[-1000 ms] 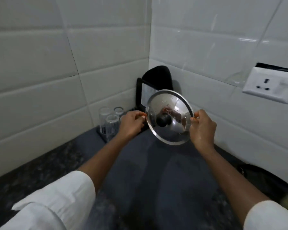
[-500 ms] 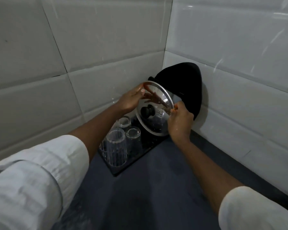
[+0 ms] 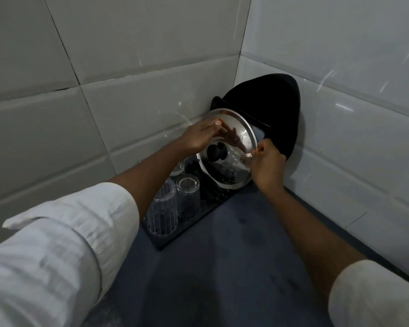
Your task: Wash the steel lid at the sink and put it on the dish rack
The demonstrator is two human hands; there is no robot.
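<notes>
Lowered onto the dish rack [image 3: 213,206], the shiny steel lid [image 3: 232,149] stands tilted.

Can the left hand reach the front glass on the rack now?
Probably yes. The left hand is busy on the lid, but the glass stands just under its forearm, with nothing between them.

- Dim, cool light; the corner and table [image 3: 222,267] lie in shadow.
- Faint glare streaks on the right wall tiles [image 3: 340,107].
- Wide-angle bending at the edges; the near left sleeve [image 3: 45,267] blurs.
</notes>
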